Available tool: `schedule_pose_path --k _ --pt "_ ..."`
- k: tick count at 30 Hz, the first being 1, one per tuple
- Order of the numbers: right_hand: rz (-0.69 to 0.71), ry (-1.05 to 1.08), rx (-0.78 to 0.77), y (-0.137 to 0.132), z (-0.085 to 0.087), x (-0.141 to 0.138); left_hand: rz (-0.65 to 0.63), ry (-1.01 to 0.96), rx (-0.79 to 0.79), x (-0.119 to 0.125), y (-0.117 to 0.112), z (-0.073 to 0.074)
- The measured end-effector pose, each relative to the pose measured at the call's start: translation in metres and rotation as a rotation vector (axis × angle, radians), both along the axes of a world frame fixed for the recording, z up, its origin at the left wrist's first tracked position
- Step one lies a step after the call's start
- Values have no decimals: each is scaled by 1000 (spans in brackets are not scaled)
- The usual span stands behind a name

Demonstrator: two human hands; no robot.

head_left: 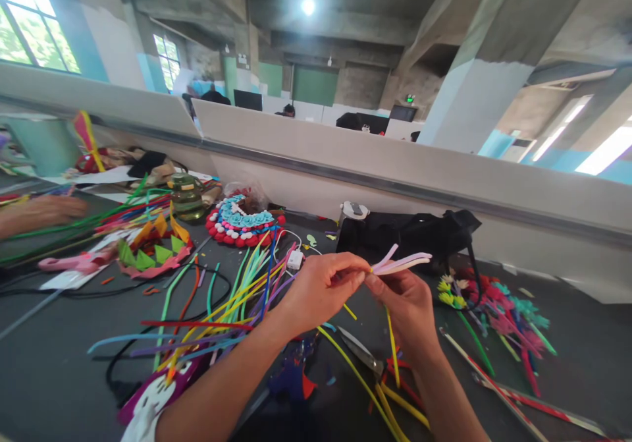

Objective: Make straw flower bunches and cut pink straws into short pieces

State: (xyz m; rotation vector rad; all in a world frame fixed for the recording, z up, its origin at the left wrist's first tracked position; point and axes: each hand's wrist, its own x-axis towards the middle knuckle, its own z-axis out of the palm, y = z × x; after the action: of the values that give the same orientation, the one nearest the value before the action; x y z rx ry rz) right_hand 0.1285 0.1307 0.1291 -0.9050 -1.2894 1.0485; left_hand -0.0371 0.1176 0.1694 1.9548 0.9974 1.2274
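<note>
My left hand (328, 294) and my right hand (407, 303) meet above the table, fingertips pinched together at the base of a small bundle of pale lilac and white pipe cleaners (405, 265). The bundle's loose ends point right. A bit of yellow shows at its base, between my fingers. From beneath my right hand hangs a yellow pipe cleaner (392, 343); where its upper end goes is hidden. Below my hands lie open scissors (363, 353), with a long yellow-green pipe cleaner (350, 366) beside them.
Many coloured pipe cleaners (241, 290) spread left of my hands. Pipe-cleaner flowers (513, 310) lie right. Behind are a black bag (405, 234), a beaded blue-and-red piece (244, 221) and a glass jar (187, 197). Another person's hand (44, 213) is at far left.
</note>
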Motion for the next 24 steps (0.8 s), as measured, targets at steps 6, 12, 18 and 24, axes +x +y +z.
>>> schedule_pose_path --k 6,12,18,24 --pt "31 -43 14 -3 7 -2 -63 -116 -257 -4 3 1" --pt "153 -135 70 -4 6 -3 -214 -204 -427 -14 14 -5" --pt "48 -485 295 -8 6 -9 -271 -142 -504 -19 20 -9" --pt "50 -507 289 -3 1 -11 -280 -82 -470 -21 24 -10"
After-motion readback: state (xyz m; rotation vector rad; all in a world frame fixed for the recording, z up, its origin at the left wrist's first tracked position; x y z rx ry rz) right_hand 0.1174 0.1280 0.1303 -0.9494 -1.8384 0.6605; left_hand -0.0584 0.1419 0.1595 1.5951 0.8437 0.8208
